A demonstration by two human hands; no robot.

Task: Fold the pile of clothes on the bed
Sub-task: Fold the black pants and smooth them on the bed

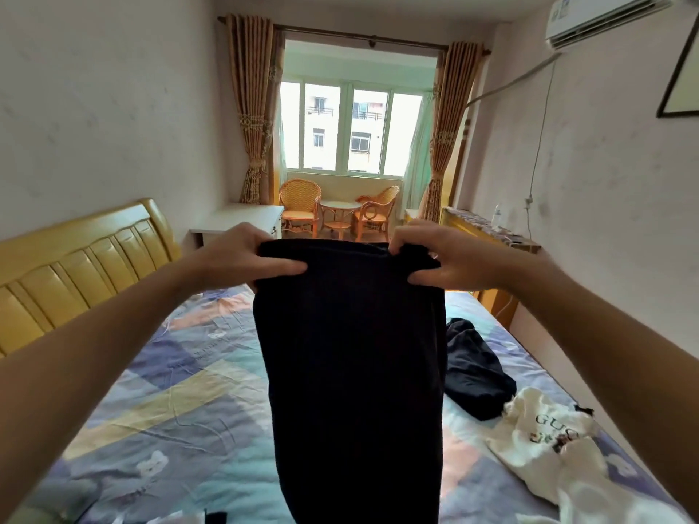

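White garment (544,444) on bed (170,410), printed "GUC", remainder hidden.

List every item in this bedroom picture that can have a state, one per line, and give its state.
Black garment: held up by its top edge, hanging unfolded over the bed.
Left hand: grips the garment's top left corner.
Right hand: grips the top right corner.
Dark garment: crumpled on the bed, unfolded.
White printed garment: crumpled on the bed, unfolded.
Curtains: drawn open, tied back.
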